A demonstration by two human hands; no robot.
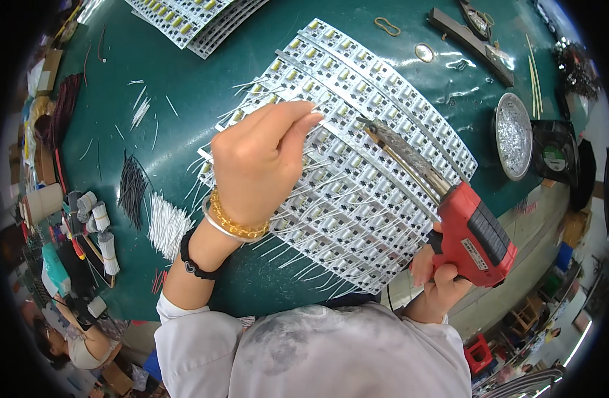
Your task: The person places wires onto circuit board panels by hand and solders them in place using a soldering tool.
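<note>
In front of me lies a large panel of small white circuit boards (377, 219), set in rows with yellowish components. Many thin white wires (321, 265) stick out from its left and near edges. My left hand (255, 156) is over the panel's left part, thumb and forefinger pinched on what looks like a thin white wire, mostly hidden by the fingers. My right hand (444, 285) is wrapped round the grip of a red soldering gun (473, 232). Its dark tip points up and left over the panel, a short way right of my left fingertips.
Loose white wires (168, 225) and black wires (133, 182) lie in piles at left. More panels (178, 20) are stacked at the far left. To the right stand a round metal dish (514, 136), a black fan (555, 152) and a dark bar (470, 46). Another person sits lower left.
</note>
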